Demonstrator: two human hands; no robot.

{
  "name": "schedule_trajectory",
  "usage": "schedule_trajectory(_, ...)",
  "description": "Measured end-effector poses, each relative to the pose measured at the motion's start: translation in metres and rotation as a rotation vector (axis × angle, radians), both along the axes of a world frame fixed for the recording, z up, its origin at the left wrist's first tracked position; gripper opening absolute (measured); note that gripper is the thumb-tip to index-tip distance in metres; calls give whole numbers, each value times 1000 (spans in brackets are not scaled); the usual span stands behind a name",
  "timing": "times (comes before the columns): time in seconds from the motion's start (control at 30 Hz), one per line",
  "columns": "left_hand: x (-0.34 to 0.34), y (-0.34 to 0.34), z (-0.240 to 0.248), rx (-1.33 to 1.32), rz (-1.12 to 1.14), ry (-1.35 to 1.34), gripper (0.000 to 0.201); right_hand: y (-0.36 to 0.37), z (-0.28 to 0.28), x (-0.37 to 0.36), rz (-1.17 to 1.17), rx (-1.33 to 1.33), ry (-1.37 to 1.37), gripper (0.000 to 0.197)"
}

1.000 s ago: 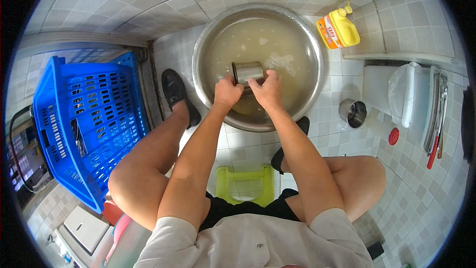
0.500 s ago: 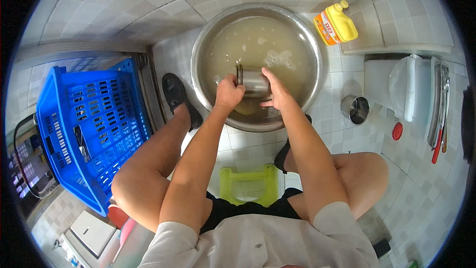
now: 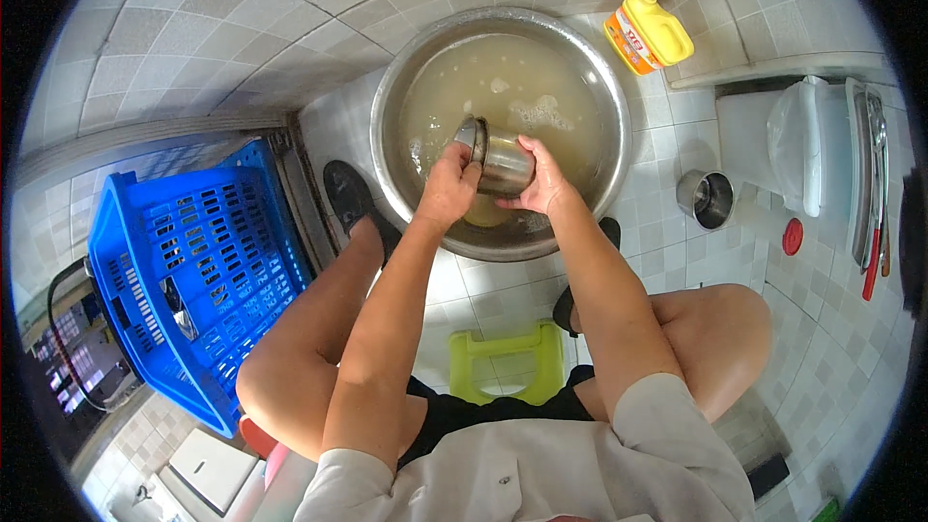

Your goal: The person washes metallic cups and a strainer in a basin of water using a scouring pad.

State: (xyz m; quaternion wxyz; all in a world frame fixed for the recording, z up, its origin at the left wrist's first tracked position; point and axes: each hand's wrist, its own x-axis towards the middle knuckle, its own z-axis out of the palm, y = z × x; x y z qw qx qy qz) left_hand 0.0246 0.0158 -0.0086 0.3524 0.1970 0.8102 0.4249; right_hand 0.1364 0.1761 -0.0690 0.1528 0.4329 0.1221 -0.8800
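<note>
A steel cup [image 3: 503, 161] lies on its side over a large metal basin [image 3: 387, 106] of cloudy, soapy water. My right hand [image 3: 541, 184] grips the cup's body from the right. My left hand [image 3: 449, 188] is at the cup's open mouth on the left, fingers curled on its rim. Both hands hold the cup just above the water at the near side of the basin. My knees flank the basin.
A blue plastic crate [image 3: 193, 271] stands at left with one utensil in it. A yellow detergent bottle [image 3: 650, 34] lies beyond the basin. Another steel cup [image 3: 708, 198] sits on the tiled floor at right. A green stool [image 3: 507, 362] is under me.
The cup has been turned from upright in both hands to lying on its side, mouth to the left, and lifted a little from the water.
</note>
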Motion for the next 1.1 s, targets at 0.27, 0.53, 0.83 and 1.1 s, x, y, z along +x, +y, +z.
schedule_trajectory(0.27, -11, 13, 31, -19, 67, 178, 23, 8, 8, -9, -95, 54, 71, 61)
schedule_trajectory(0.53, -21, 11, 36, -208, 20, 423, 23, -4, 1, -33, -42, 493, -70, 67)
schedule_trajectory(0.83, -8, 22, 46, -261, -59, 444, 23, -5, 18, -53, 344, 1323, 24, 31)
schedule_trajectory(1.1, -27, 17, 56, -9, 172, 424, 19, 17, 23, -35, 319, 1286, -125, 25)
